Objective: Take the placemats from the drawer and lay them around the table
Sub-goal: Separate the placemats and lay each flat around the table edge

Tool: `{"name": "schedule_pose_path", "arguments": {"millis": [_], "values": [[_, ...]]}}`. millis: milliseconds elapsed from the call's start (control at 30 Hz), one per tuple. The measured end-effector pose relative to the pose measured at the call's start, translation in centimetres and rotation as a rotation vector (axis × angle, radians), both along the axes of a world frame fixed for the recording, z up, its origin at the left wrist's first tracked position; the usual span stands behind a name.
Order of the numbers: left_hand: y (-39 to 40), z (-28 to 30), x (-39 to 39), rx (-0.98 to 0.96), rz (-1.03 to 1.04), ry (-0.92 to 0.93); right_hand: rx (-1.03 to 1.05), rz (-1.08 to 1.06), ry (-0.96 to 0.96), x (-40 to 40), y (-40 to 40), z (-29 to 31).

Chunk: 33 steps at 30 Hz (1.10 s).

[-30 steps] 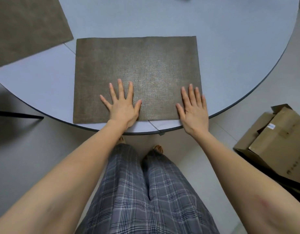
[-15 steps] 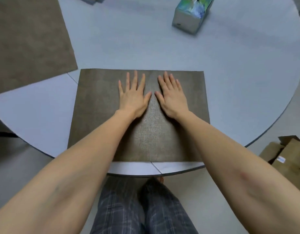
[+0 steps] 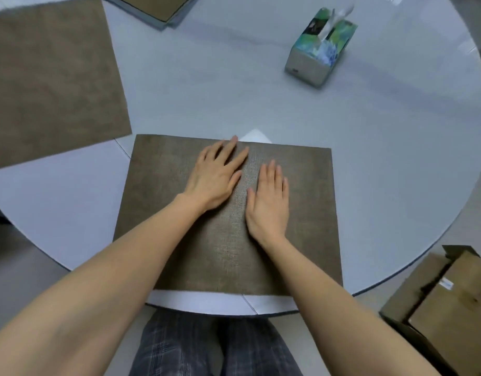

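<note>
A brown woven placemat [image 3: 301, 213] lies flat on the round pale-grey table [image 3: 207, 90], close to the near edge in front of me. My left hand [image 3: 215, 177] rests palm-down on the mat's far middle, fingers reaching its far edge. My right hand [image 3: 269, 199] lies flat beside it, slightly nearer to me, fingers together. Neither hand holds anything. A second brown placemat [image 3: 49, 82] lies on the table at the left. A stack of more mats [image 3: 155, 6] shows at the top edge.
A green patterned tissue box [image 3: 320, 47] stands on the far right part of the table. Cardboard boxes [image 3: 445, 302] sit on the floor at the lower right, beside the table's edge. My plaid-trousered legs are under the near rim.
Both hands slid from the mat's near edge to its middle, coming together, then the left hand reached its far edge. The view tilted up, revealing the tissue box and the stack.
</note>
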<state>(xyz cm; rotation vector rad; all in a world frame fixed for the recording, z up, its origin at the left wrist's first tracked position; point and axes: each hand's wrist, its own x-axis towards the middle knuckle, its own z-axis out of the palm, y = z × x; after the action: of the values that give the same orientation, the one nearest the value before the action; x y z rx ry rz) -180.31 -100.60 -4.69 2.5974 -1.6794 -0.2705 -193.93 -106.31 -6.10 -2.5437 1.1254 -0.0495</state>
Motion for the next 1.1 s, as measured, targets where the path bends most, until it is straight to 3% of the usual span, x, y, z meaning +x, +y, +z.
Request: {"name": "schedule_pose_path", "arguments": {"millis": [67,133,500,633,800,1000,1100], "values": [[-0.3,-0.9,0.5,0.047,-0.139,0.001,-0.08,-0.027,0.058,0.2,0.7,-1.0],[-0.3,-1.6,0.8,0.058,-0.153,0.017,-0.099,-0.036,0.1,0.4,0.5,-1.4],[7.5,-2.1,8.5,0.079,0.238,0.042,-0.149,-0.097,0.226,1.1,1.0,-0.6],[10.6,-1.8,9.6,0.067,0.234,0.079,-0.169,-0.201,0.206,2.7,4.2,0.2],[15.9,-1.4,8.5,0.048,0.051,0.117,-0.086,0.023,0.018,6.2,12.1,0.6],[19.7,-1.8,9.5,0.115,-0.106,0.043,-0.111,0.051,0.155,7.3,16.5,-1.2],[19.7,-1.8,9.5,0.103,-0.099,0.023,-0.108,0.25,0.144,6.6,19.6,-1.1]]}}
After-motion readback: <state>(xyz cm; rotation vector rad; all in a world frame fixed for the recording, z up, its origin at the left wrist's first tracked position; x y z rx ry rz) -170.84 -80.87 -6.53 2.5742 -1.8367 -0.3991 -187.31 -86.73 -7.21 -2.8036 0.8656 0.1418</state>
